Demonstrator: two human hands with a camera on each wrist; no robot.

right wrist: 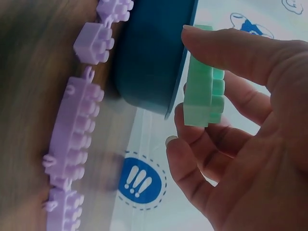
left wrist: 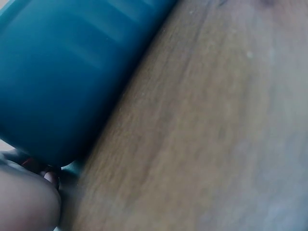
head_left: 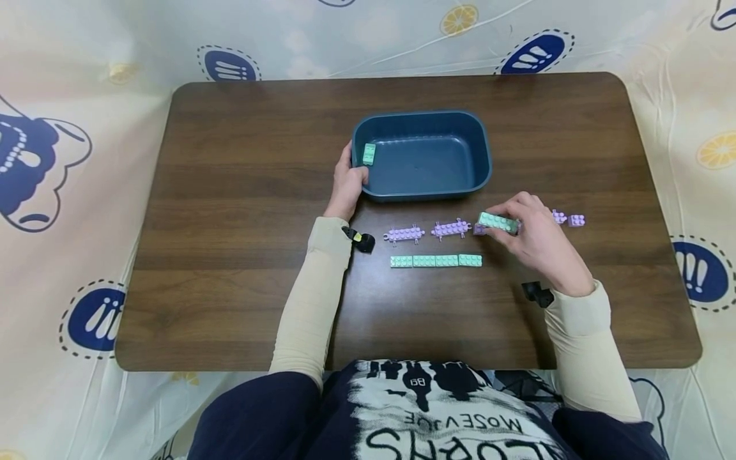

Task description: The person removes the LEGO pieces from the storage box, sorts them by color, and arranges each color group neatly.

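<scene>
A dark blue plastic bin (head_left: 422,191) stands on the table, and my left hand (head_left: 347,186) grips its left end, thumb over the rim. In the left wrist view the bin's side wall (left wrist: 72,72) fills the upper left. Inside the bin, by that end, lies a small green toy building block (head_left: 369,154). My right hand (head_left: 537,236) pinches a longer green building block (head_left: 498,222) between thumb and fingers. The right wrist view shows this block (right wrist: 198,91) raised above a row of purple building blocks (right wrist: 72,130), part of which the right hand hides in the head view.
Purple blocks with small side loops (head_left: 404,234) lie spaced in front of the bin, continuing right to a small purple block (head_left: 576,220). Nearer the person is a straight row of green blocks (head_left: 436,260). The brown wooden table (head_left: 230,223) has a patterned sheet (head_left: 391,38) behind it.
</scene>
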